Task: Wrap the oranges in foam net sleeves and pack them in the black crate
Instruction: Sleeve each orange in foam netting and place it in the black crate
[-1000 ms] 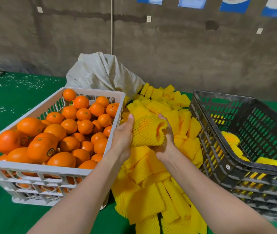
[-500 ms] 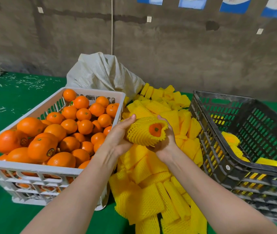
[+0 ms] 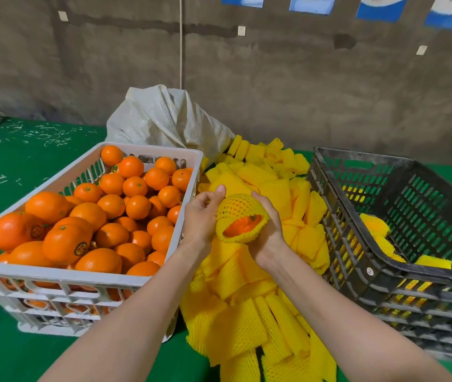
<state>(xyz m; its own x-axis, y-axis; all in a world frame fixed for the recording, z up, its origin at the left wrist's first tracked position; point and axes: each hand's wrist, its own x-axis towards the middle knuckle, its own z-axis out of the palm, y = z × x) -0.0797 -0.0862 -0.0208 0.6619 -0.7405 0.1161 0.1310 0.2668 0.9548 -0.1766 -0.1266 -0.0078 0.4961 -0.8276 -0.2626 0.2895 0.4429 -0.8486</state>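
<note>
Far left, the white crate point(image 3: 147, 281) sits heaped with bare oranges point(image 3: 89, 213), parked close so the next fruit is a short reach away. It stands on the green tabletop point(image 3: 26, 166), with a woven sack point(image 3: 164, 119) slumped behind it.

Now the action: the left hand point(image 3: 201, 216) braces the left flank of the foam net sleeve point(image 3: 237, 209), thumb up along the net's edge. Its fingers are curled near the palm, and whether they pinch any mesh cannot be told. The orange point(image 3: 242, 227) rides inside that sleeve, held above the loose pile of sleeves point(image 3: 246, 312), between the two crates. The right hand point(image 3: 270, 232) cups it from the right and behind, fingers wrapped over the top. That grip likely steadies the fruit while the net is settled over it.

The sleeve's long axis tilts from its domed far end, high, down to its open mouth, which faces the person and slightly downward with bare peel showing. The wrap looks nearly done.

On the right, the black crate point(image 3: 384, 274) waits just beside the pile, with a few wrapped oranges point(image 3: 375, 224) already inside.
</note>
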